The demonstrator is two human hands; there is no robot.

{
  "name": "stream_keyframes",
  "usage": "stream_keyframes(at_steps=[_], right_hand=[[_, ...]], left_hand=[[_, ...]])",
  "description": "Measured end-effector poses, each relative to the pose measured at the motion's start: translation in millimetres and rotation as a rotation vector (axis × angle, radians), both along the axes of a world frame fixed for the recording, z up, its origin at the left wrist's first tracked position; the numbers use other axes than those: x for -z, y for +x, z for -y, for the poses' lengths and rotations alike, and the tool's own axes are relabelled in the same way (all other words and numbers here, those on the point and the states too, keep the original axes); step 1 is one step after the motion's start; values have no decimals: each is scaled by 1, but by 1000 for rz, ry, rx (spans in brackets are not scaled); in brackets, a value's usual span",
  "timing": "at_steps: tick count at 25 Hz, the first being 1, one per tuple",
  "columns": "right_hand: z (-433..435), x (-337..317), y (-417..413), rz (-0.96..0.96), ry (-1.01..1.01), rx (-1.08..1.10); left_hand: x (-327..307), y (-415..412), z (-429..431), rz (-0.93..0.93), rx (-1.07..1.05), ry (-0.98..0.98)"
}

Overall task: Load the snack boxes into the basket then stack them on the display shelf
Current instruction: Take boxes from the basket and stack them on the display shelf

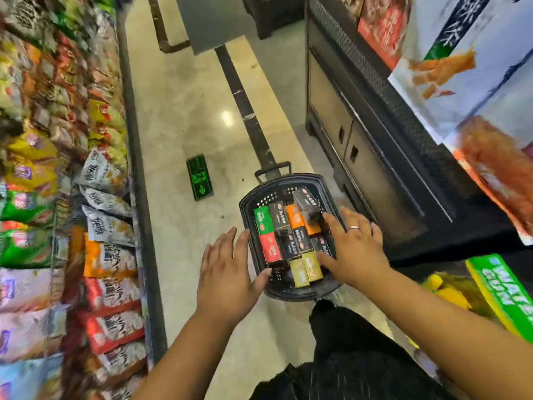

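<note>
Both hands spread empty, left hand (227, 272) at the rim of the dark plastic basket (244, 206) on the floor, right hand (356, 251) over its colourful cardboard snack boxes (284, 241): a jerky lift could spill them!

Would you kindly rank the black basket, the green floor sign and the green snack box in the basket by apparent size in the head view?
1. Black basket, clearly largest.
2. Green floor sign.
3. Green snack box, smallest as seen; the sign lies farther off, so true sizes stay unsure.
</note>
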State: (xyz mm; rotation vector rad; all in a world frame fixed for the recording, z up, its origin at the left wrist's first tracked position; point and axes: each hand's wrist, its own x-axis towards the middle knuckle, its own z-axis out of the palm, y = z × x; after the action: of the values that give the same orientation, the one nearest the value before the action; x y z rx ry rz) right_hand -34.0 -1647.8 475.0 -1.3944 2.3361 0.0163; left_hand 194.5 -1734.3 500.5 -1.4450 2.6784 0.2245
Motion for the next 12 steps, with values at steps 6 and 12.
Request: stream_keyframes(at_steps=[6, 12], right_hand=[[88, 69, -52, 89, 129, -20], [144, 179, -68, 144, 179, 12]], left_hand=[[69, -65, 76, -13, -31, 114], [189, -97, 136, -8, -16, 269]])
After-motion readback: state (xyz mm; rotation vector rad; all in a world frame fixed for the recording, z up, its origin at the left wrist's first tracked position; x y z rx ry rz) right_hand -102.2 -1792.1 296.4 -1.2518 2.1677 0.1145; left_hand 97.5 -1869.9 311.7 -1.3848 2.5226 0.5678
